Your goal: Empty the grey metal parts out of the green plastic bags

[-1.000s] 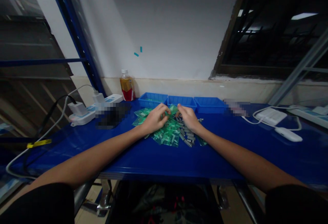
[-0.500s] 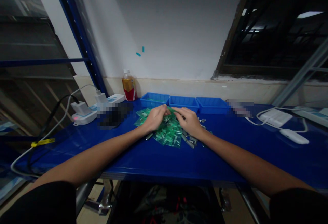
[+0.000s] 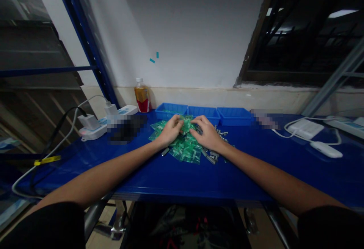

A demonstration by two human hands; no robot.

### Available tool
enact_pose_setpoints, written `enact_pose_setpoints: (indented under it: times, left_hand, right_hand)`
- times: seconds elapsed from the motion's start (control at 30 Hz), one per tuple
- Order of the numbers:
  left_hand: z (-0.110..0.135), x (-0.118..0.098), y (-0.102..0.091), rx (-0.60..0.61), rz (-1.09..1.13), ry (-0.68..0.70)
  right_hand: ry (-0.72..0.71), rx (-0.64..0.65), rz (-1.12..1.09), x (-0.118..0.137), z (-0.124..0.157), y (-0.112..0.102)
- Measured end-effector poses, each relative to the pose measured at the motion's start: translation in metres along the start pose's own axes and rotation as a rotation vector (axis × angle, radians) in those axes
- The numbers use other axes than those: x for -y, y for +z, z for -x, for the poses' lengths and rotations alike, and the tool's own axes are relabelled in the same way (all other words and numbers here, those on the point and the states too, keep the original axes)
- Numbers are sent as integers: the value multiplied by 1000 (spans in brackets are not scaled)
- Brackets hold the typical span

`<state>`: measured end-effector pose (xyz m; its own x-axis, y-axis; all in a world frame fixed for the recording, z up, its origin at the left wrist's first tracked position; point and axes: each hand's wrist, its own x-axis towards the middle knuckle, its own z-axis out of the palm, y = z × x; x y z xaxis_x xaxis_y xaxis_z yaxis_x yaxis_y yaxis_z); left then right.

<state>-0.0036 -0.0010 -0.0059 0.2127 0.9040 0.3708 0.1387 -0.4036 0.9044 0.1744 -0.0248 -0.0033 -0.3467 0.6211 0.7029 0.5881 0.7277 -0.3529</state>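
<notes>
Over a heap of small green clear plastic bags (image 3: 186, 152), my left hand (image 3: 171, 130) pinches the edge of one green plastic bag (image 3: 187, 123). My right hand (image 3: 209, 135) is at the bag's other side, thumb and fingers apart, the fingertips close to it; whether they touch it I cannot tell. Small grey metal parts (image 3: 209, 158) lie beside the heap, partly under my right hand. One more metal part (image 3: 165, 151) rests at the heap's left edge.
Three blue bins stand behind the heap: a left bin (image 3: 163, 111), a middle bin (image 3: 212, 120) and a right bin (image 3: 236, 122). A drink bottle (image 3: 142, 99) and a power strip (image 3: 95, 130) are at the left. White chargers (image 3: 307, 129) with cables lie right on the blue table (image 3: 182, 182).
My hands have moved slightly apart, and the bag between them now faces me more openly. The fingers of my right hand have spread from a pinch.
</notes>
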Motion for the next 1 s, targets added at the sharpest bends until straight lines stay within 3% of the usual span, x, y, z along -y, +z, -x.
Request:
enact_pose_setpoints:
  times: [0.1, 0.3, 0.4, 0.5, 0.63, 0.87, 1.0]
  left_hand:
    - [1, -1, -1, -18, -120, 116]
    - [8, -14, -5, 117, -565, 583]
    - [10, -17, -4, 139, -627, 636]
    - [11, -18, -3, 139, -652, 596]
    - [10, -22, -5, 133, -672, 490]
    - [2, -25, -13, -10, -301, 55]
    - [-2, -13, -11, -4, -162, 55]
  right_hand:
    - [89, -30, -15, -2, -2, 0]
    - [225, -74, -98, -3, -5, -3]
    - [220, -96, -67, -2, -5, -3]
    - [194, -61, -11, 0, -3, -3]
    - [52, 11, -12, 2, 0, -3]
    - [-75, 19, 80, -2, 2, -2]
    - [-82, -13, 57, 1, 2, -3]
